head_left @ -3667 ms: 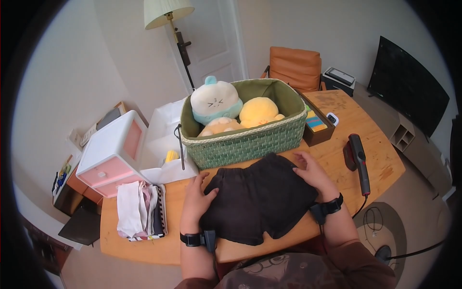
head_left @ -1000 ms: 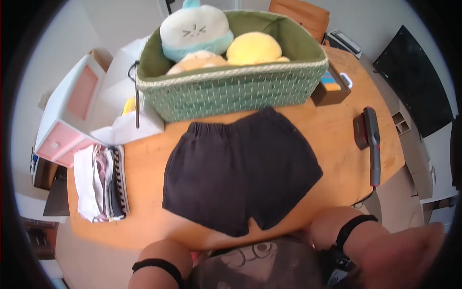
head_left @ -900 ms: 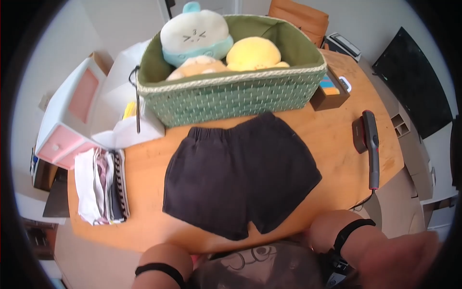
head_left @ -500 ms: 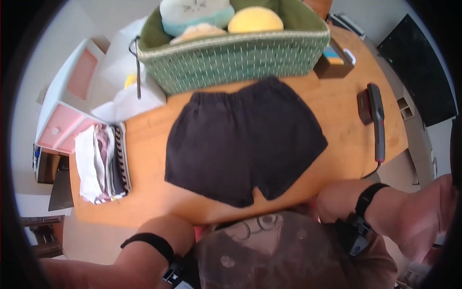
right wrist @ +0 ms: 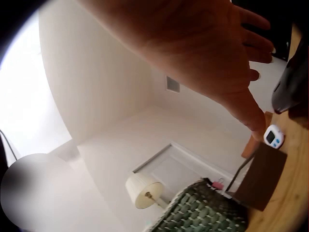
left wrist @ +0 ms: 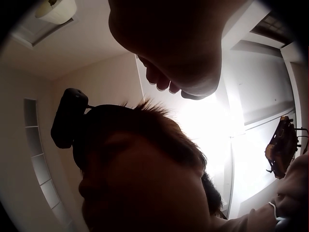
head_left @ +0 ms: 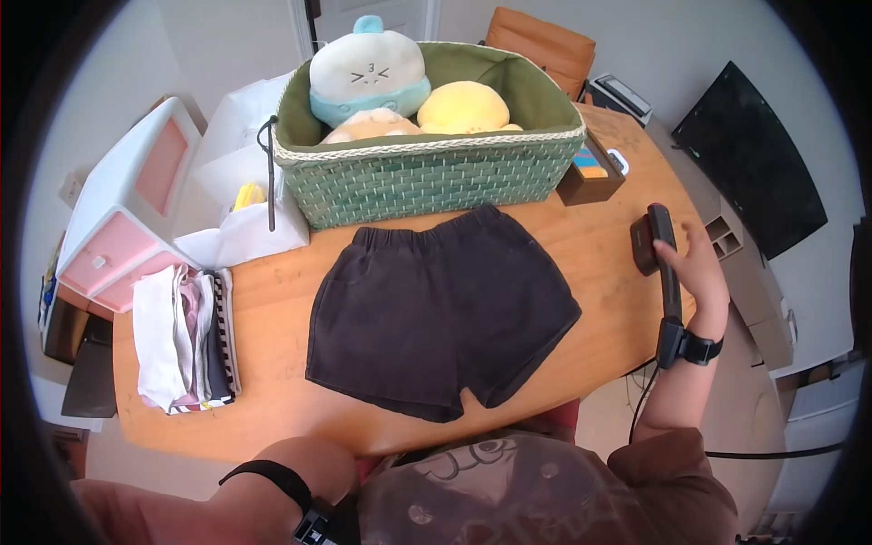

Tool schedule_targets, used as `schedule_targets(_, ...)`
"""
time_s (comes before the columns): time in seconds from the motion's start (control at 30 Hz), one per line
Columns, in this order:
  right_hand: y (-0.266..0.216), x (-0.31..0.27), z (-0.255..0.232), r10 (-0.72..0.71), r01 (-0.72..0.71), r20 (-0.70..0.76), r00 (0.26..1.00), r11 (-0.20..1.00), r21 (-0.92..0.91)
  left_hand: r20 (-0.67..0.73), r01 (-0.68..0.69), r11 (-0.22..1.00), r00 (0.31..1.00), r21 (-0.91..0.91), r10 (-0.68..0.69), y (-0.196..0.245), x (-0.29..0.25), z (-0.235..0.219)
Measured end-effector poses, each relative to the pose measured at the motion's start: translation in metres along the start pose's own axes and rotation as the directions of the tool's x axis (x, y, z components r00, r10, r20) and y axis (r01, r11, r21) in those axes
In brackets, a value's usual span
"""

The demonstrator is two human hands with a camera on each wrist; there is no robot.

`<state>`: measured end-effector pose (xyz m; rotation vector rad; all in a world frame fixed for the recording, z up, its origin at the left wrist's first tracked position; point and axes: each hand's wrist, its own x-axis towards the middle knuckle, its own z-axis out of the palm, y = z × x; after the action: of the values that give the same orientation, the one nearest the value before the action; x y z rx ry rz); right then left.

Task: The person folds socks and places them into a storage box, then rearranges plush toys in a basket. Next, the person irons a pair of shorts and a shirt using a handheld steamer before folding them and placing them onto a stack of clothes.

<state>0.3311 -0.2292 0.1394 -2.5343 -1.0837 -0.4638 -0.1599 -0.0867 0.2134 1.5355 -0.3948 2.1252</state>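
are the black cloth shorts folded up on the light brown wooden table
No, the shorts lie spread out on the table, both legs side by side, before the green woven basket.

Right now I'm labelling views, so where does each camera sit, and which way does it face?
Head: worn on the head, facing forward and down at the table and shorts; both arms and the right hand show.
Left wrist: on that wrist, facing up at the person's head and the ceiling; the left hand crosses the top.
Right wrist: on that wrist, facing past the right hand toward walls and a lamp.
Shared: head and right wrist both show the green basket and brown box.
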Motion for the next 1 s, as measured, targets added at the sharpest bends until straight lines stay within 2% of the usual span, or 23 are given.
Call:
schedule_targets(0.03,0.0,0.001,-0.002,0.15,-0.134,0.203,0.968,0.987,-0.09,-0.007,-0.007,1.0,1.0,-0.003,0.007,0.0,0.0,-0.004)
schedule_targets(0.07,0.002,0.003,-0.002,0.308,-0.246,0.381,0.872,0.948,-0.204,0.056,0.011,0.999,0.998,-0.038,-0.009,0.0,0.001,-0.009)
schedule_targets(0.13,0.033,0.004,0.017,0.262,-0.209,0.419,0.87,0.963,-0.17,0.117,0.022,0.997,0.993,-0.07,-0.014,-0.006,0.0,-0.008)
schedule_targets(0.2,0.055,0.004,0.031,0.209,-0.17,0.457,0.865,0.977,-0.127,-0.159,-0.053,0.914,0.979,0.402,0.127,-0.023,-0.01,0.006)
schedule_targets(0.23,0.058,0.004,0.032,0.251,-0.335,0.506,0.825,0.939,0.081,-0.262,-0.03,0.791,0.935,0.612,0.239,-0.027,-0.013,0.008)
schedule_targets(0.27,0.062,0.002,0.036,0.271,-0.487,0.563,0.78,0.829,0.275,-0.058,0.017,0.995,0.998,-0.099,-0.022,-0.025,-0.009,-0.024)
schedule_targets(0.3,0.07,-0.001,0.045,0.232,-0.533,0.57,0.789,0.721,0.444,0.055,0.177,0.958,0.984,-0.225,-0.169,-0.033,-0.007,-0.035)
schedule_targets(0.33,0.072,-0.004,0.046,0.227,-0.527,0.565,0.793,0.722,0.448,0.006,0.2,0.979,0.98,0.025,-0.2,-0.042,-0.01,-0.012)
schedule_targets(0.37,0.073,-0.006,0.047,0.197,-0.511,0.548,0.813,0.693,0.508,-0.067,0.1,0.972,0.994,0.214,-0.087,-0.067,-0.021,0.001)
schedule_targets(0.4,0.072,-0.008,0.046,0.166,-0.493,0.53,0.832,0.661,0.566,-0.104,0.183,0.899,0.983,0.399,-0.154,-0.08,-0.029,0.006)
schedule_targets(0.43,0.069,-0.012,0.045,0.143,-0.458,0.506,0.85,0.677,0.577,0.019,0.332,0.884,0.934,0.331,-0.358,-0.091,-0.032,0.004)
schedule_targets(0.47,0.065,-0.016,0.042,0.136,-0.453,0.505,0.852,0.676,0.581,0.072,0.453,0.848,0.87,0.274,-0.488,-0.102,-0.04,0.01)
schedule_targets(0.5,0.057,-0.021,0.036,0.108,-0.4,0.457,0.883,0.683,0.612,0.146,0.431,0.798,0.836,0.422,-0.529,-0.117,-0.051,0.006)
schedule_targets(0.53,0.049,-0.025,0.03,0.081,-0.346,0.406,0.91,0.687,0.639,0.202,0.459,0.739,0.766,0.493,-0.611,-0.127,-0.063,0.007)
schedule_targets(0.57,0.04,-0.029,0.021,0.059,-0.341,0.414,0.908,0.677,0.652,0.265,0.42,0.713,0.725,0.562,-0.636,-0.139,-0.078,0.005)
schedule_targets(0.6,0.029,-0.033,0.013,0.055,-0.34,0.415,0.908,0.676,0.654,0.307,0.427,0.702,0.681,0.57,-0.664,-0.149,-0.094,0.005)
schedule_targets(0.67,0.005,-0.039,0.001,-0.075,-0.246,0.395,0.916,0.672,0.698,0.366,0.408,0.638,0.568,0.653,-0.737,-0.161,-0.122,-0.001)
schedule_targets(0.77,-0.036,-0.052,-0.011,-0.141,-0.303,0.493,0.859,0.634,0.711,0.423,0.365,0.646,0.527,0.671,-0.737,-0.173,-0.164,-0.013)
schedule_targets(0.8,-0.053,-0.056,-0.016,-0.154,-0.344,0.56,0.814,0.648,0.679,0.486,0.322,0.652,0.463,0.687,-0.741,-0.174,-0.173,-0.019)
schedule_targets(0.83,-0.066,-0.06,-0.014,-0.219,-0.277,0.551,0.805,0.683,0.676,0.542,0.277,0.658,0.392,0.7,-0.743,-0.172,-0.176,-0.023)
schedule_targets(0.9,-0.091,-0.065,-0.01,-0.374,-0.165,0.557,0.742,0.703,0.692,0.536,0.287,0.648,0.381,0.706,-0.753,-0.169,-0.177,-0.026)
schedule_targets(0.93,-0.1,-0.07,-0.003,-0.471,-0.095,0.503,0.724,0.654,0.75,0.538,0.294,0.644,0.367,0.707,-0.759,-0.169,-0.177,-0.027)
schedule_targets(1.0,-0.112,-0.074,0.006,-0.526,-0.05,0.555,0.645,0.695,0.717,0.541,0.296,0.644,0.361,0.706,-0.759,-0.17,-0.181,-0.029)
